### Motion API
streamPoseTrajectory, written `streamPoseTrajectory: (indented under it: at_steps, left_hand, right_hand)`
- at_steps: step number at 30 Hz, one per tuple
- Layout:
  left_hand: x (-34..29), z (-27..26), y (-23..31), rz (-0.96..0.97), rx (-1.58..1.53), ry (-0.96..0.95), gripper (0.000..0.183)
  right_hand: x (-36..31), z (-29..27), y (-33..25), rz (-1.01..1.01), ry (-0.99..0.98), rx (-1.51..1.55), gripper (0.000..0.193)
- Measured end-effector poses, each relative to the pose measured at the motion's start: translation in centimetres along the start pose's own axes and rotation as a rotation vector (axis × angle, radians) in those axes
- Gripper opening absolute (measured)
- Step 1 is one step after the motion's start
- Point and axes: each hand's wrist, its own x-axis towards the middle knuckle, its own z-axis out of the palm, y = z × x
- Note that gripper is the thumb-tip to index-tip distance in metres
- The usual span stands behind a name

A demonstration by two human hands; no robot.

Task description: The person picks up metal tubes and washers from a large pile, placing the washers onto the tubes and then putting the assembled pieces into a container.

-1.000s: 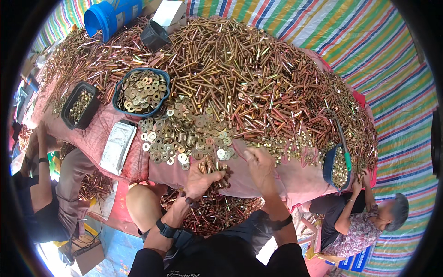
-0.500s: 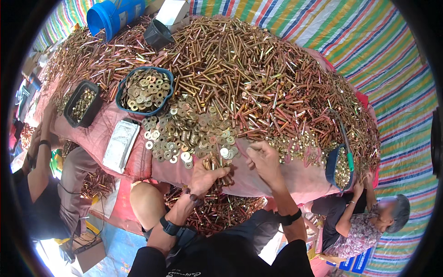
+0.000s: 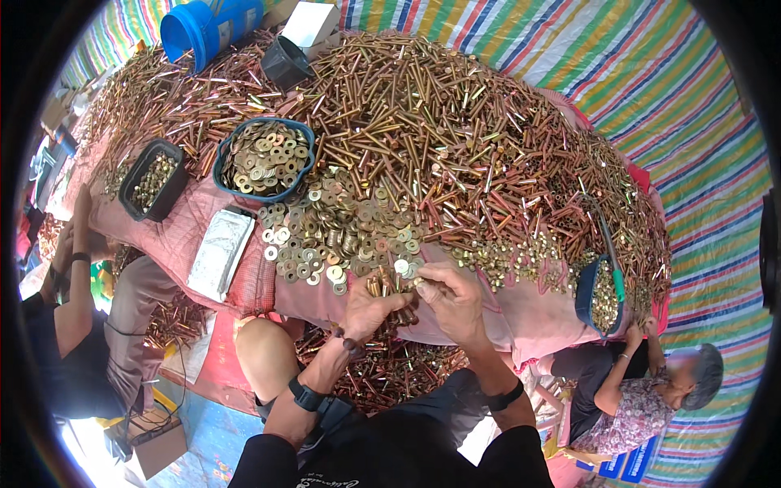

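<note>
My left hand (image 3: 370,311) is closed around a bundle of brass-coloured bolts (image 3: 382,286) at the near edge of the pink padded surface. Right beside it, my right hand (image 3: 454,301) pinches a small gold nut (image 3: 419,281) against the bolts' ends. Flat round washers (image 3: 350,232) lie in a loose heap just beyond my hands. Small gold nuts (image 3: 521,254) are scattered to the right of them. A large pile of long bolts (image 3: 423,106) covers the far part of the surface.
A blue basket (image 3: 218,167) holds washers; a dark tub (image 3: 124,195) and a blue tub (image 3: 582,301) hold nuts. A silvery packet (image 3: 220,254) lies at left. A blue bucket (image 3: 183,34) and black pot (image 3: 285,65) stand at the back. One person (image 3: 634,407) sits right, another (image 3: 73,325) left.
My right hand has moved left from beside the nuts to the bolts in my left hand. My left hand keeps its hold, shifted slightly right in the picture.
</note>
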Motion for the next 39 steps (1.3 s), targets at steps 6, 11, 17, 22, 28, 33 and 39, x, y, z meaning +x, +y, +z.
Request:
streamPoseTrajectory:
  at_steps: [6, 11, 17, 22, 28, 33, 39]
  left_hand:
    - [0.1, 0.2, 0.0, 0.01, 0.006, -0.007, 0.033]
    - [0.2, -0.2, -0.1, 0.005, 0.021, -0.027, 0.033]
    - [0.3, 0.0, -0.4, 0.011, 0.021, -0.028, 0.034]
    - [0.2, -0.1, 0.0, 0.003, 0.031, -0.032, 0.033]
    - [0.2, -0.4, -0.5, 0.006, 0.014, -0.013, 0.032]
    - [0.6, -0.4, -0.8, 0.018, 0.103, -0.012, 0.034]
    - [0.4, -0.3, -0.8, -0.002, -0.027, 0.004, 0.035]
  right_hand:
    - [-0.5, 0.8, 1.3, -0.054, 0.048, 0.13, 0.021]
    - [0.0, 0.5, 1.1, -0.319, -0.007, -0.098, 0.015]
    - [-0.1, 0.7, 1.6, -0.144, 0.045, 0.126, 0.016]
    - [0.3, 0.5, 1.0, -0.277, 0.021, -0.013, 0.022]
    - [0.8, 0.3, -0.2, -0.483, -0.004, -0.276, 0.027]
    - [0.9, 0.8, 1.0, -0.402, 0.038, -0.264, 0.022]
    - [0.4, 1.3, -0.5, -0.151, 0.115, -0.196, 0.028]
